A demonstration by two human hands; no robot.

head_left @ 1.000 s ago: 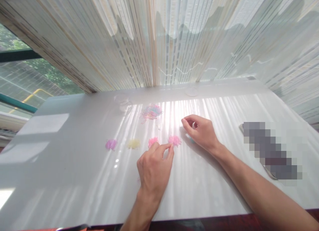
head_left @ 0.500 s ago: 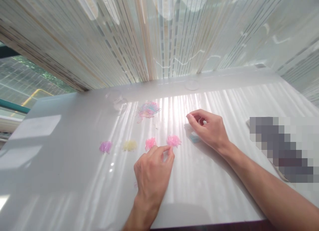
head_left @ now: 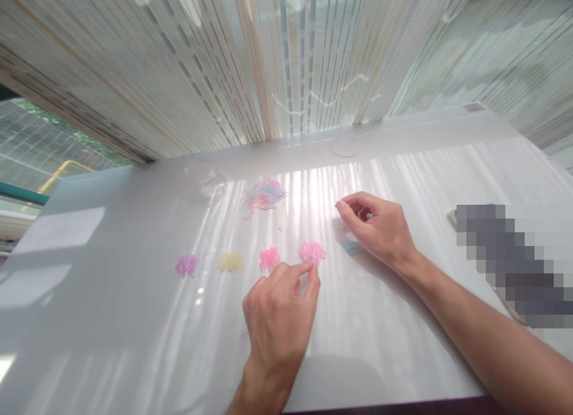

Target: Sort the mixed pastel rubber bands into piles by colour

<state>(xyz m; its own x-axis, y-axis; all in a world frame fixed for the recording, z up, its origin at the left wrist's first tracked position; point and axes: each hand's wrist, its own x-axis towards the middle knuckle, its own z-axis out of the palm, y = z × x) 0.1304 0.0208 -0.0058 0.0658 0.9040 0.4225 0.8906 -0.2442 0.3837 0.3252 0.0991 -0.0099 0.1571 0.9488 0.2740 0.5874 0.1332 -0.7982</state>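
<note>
My left hand [head_left: 284, 316] is pinched closed, its fingertips at the near edge of a light pink pile [head_left: 312, 251]; anything between them is too small to make out. My right hand [head_left: 378, 227] hovers with thumb and forefinger together, over and beside a blue pile [head_left: 352, 246] that it partly covers. Whatever its fingertips may hold cannot be made out. Left of the light pink pile lie a brighter pink pile [head_left: 269, 258], a yellow pile [head_left: 231, 261] and a purple pile [head_left: 187, 264]. Farther back sits a mixed-colour heap of thin loops [head_left: 265, 194].
A clear round container [head_left: 210, 187] stands at the back left of the white table [head_left: 134, 337]. A clear disc [head_left: 346, 146] lies near the back edge. At the right is a blurred-out object [head_left: 505, 260]. Striped curtains hang behind the table.
My left hand has shifted slightly right along the near edge of the light pink pile, still pinched. My right hand stays almost in place. The view has moved a little.
</note>
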